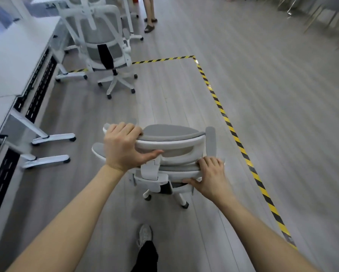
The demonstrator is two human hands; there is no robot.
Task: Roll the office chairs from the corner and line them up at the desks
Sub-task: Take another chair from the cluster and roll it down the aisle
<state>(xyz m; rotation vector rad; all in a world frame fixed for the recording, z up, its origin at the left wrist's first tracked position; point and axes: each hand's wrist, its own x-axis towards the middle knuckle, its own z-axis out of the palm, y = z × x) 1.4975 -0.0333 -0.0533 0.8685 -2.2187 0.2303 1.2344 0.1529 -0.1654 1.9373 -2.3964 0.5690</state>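
The chair (170, 154) stands on the floor (262, 95) inside the taped line (233, 132), well apart from the desks (17, 61) along the left edge. The left hand (123, 146) grips its headrest; the right hand (209, 175) grips the back's top rim. Best to push low and even, steering left toward the free desk, short of the parked chair (104, 46).
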